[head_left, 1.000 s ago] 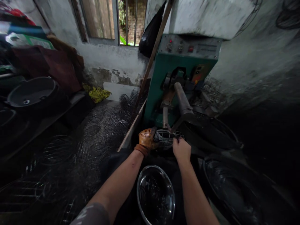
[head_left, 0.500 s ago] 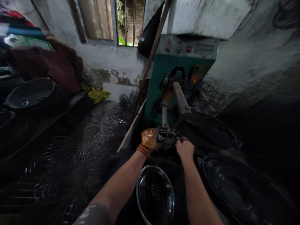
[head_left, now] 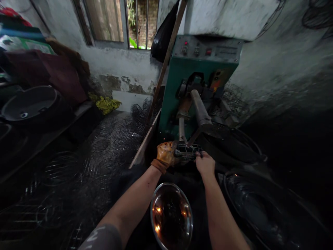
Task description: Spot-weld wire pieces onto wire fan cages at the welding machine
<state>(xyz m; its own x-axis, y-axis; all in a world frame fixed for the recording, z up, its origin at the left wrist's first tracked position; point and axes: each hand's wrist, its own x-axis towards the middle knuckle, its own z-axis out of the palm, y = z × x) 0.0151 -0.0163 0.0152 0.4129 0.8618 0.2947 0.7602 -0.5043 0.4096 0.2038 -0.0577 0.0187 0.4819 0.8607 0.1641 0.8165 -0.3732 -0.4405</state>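
Floor (head_left: 124, 115) under heaped wire grilles (head_left: 110, 140)

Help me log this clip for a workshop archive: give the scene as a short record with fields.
Setting: dim workshop, barred window at the back
Left: left hand, orange glove, grips the wire grille at its left edge
Right: right hand, bare, grips its right edge
Grille position: at the ends of the green machine arms
Below hands: metal bowl, orange glints inside
Floor, left: wire heap, tangled
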